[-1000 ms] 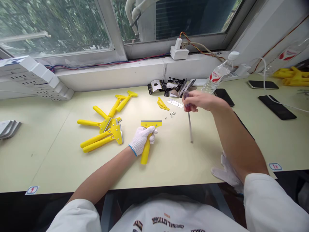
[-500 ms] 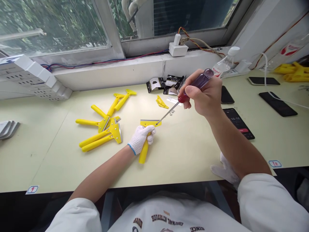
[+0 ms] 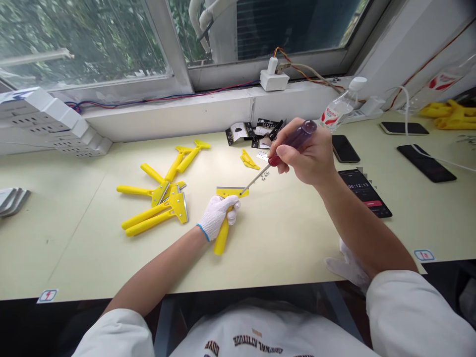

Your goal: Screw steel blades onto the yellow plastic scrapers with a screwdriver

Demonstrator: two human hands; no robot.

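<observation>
Scraper (image 3: 229,192) is clamped in left fingers (image 3: 231,216). Screw-driving seems underway, the screwdriver (image 3: 298,136) gripped by right fingers (image 3: 291,155); steady alignment is needed.

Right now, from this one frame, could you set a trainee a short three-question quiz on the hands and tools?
1. True or false: the left hand is bare.
2. What does the right hand hold?
A) water bottle
B) screwdriver
C) phone
3. Fill in: the tip of the screwdriver is at the ____ end of the yellow scraper.

Key: 1 false; 2 B; 3 blade
</observation>
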